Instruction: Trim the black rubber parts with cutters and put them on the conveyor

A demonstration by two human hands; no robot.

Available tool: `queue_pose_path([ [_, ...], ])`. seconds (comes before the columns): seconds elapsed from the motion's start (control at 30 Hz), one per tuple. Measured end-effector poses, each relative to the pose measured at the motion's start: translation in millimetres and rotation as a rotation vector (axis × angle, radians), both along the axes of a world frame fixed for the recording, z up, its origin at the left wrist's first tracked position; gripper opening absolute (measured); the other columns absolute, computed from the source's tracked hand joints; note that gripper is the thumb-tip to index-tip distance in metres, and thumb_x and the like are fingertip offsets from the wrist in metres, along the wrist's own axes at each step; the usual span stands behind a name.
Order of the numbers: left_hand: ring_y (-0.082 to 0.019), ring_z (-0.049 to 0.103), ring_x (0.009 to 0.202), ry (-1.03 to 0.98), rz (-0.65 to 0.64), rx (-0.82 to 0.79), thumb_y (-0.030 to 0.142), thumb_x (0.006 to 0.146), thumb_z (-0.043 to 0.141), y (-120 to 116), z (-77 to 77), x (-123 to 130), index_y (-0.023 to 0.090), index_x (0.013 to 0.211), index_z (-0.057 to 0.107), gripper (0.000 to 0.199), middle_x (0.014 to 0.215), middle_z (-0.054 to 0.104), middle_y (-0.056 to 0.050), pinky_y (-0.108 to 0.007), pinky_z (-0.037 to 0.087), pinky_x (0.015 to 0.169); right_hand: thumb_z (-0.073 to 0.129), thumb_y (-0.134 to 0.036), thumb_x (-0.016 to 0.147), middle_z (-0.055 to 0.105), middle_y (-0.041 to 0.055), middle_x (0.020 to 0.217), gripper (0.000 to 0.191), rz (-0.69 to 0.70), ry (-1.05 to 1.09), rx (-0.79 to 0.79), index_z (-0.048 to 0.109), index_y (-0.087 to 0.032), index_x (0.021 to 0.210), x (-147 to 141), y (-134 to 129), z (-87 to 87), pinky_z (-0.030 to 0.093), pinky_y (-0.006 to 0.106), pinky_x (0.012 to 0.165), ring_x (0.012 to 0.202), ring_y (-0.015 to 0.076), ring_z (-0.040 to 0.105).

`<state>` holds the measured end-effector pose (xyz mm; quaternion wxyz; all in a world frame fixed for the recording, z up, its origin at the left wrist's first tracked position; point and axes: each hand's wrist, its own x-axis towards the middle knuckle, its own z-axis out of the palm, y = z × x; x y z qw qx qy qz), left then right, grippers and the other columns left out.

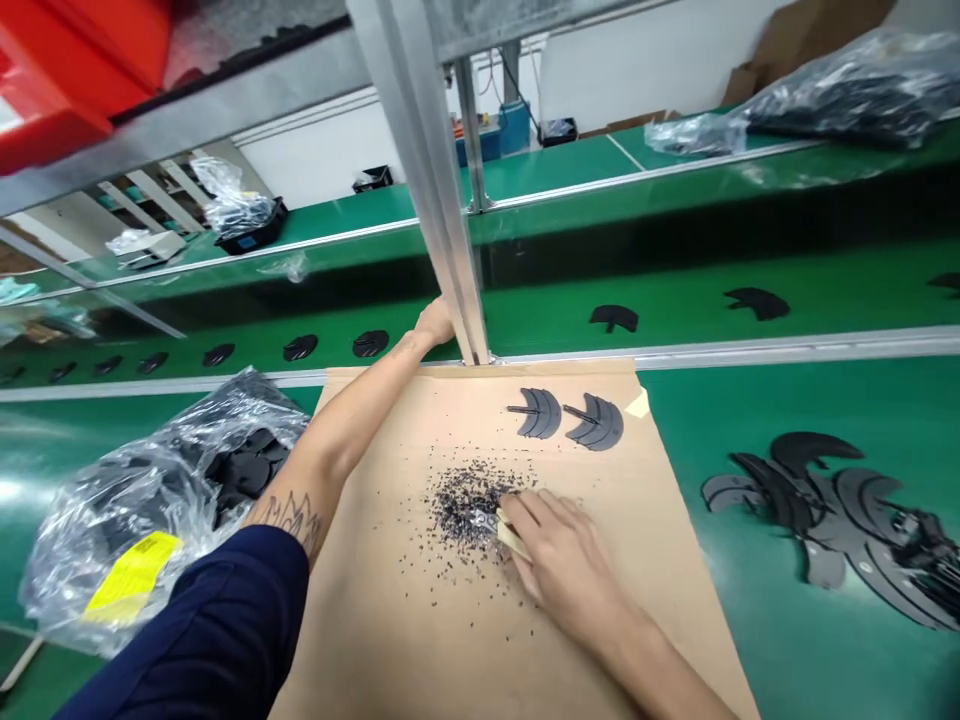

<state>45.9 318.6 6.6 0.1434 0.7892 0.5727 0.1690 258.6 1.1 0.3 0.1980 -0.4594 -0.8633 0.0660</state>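
Observation:
My right hand [559, 550] is closed around a small cream-coloured strip [512, 536] with a clear, marked plastic end. That end touches a loose heap of tiny black pieces [469, 505] on a brown cardboard sheet [420, 640]. My left hand [436, 320] reaches across the green conveyor belt beyond the cardboard; its fingers are hidden behind the metal post. Just left of it, a dark round part [370, 343] lies on the belt. Two dark grey crescent-shaped parts [538, 413] with thin stems rest side by side at the far end of the cardboard.
At left stands a clear plastic bag [127, 500] of black parts. Several grey and black curved parts [832, 510] are piled at right. The metal post [431, 170] rises behind the cardboard. Further dark parts lie along the belt [675, 270]. A red bin [75, 70] sits on the shelf above.

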Motion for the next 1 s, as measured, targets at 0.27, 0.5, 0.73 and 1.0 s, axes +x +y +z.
queue_pose_path([
  [0.27,-0.029,0.066,0.113,0.019,0.121,0.11,0.013,0.1,0.041,-130,61.4,-101,0.006,0.11,0.068,0.029,0.112,0.07,-0.019,-0.046,0.05,0.106,0.048,-0.024,0.1,0.076,0.0136,0.103,0.048,0.066,0.271,0.257,0.048,-0.013,0.147,-6,13,-8.9,0.059,0.033,0.074,0.083,0.0234,0.072],
  [0.5,-0.014,0.072,0.097,-0.06,-0.323,0.009,0.021,0.1,0.052,-294,38.8,-52,0.032,0.112,0.07,0.024,0.104,0.074,0.004,-0.027,0.06,0.088,0.052,-0.048,0.099,0.074,0.0063,0.084,0.035,0.064,0.502,-0.087,0.068,-0.022,0.116,-21,16,-2.1,0.057,0.03,0.07,0.071,0.0209,0.071],
  [0.73,-0.014,0.072,0.095,0.229,-0.032,-0.15,0.033,0.101,0.057,-303,54.5,-104,0.03,0.111,0.074,0.02,0.107,0.076,0.001,-0.024,0.057,0.087,0.059,-0.058,0.092,0.056,-0.0015,0.062,0.037,0.01,0.646,-0.282,0.061,-0.023,0.077,-29,8,15.3,0.043,0.027,0.052,0.053,0.0148,0.05],
  [1.0,-0.022,0.068,0.107,0.471,0.538,-0.146,0.035,0.098,0.063,-259,63.6,-225,0.012,0.12,0.064,0.031,0.118,0.068,-0.011,-0.044,0.059,0.094,0.06,-0.062,0.088,0.041,-0.0038,0.059,0.046,-0.137,0.678,-0.383,0.049,-0.023,0.066,-29,6,14.0,0.035,0.029,0.054,0.055,0.0134,0.038],
])
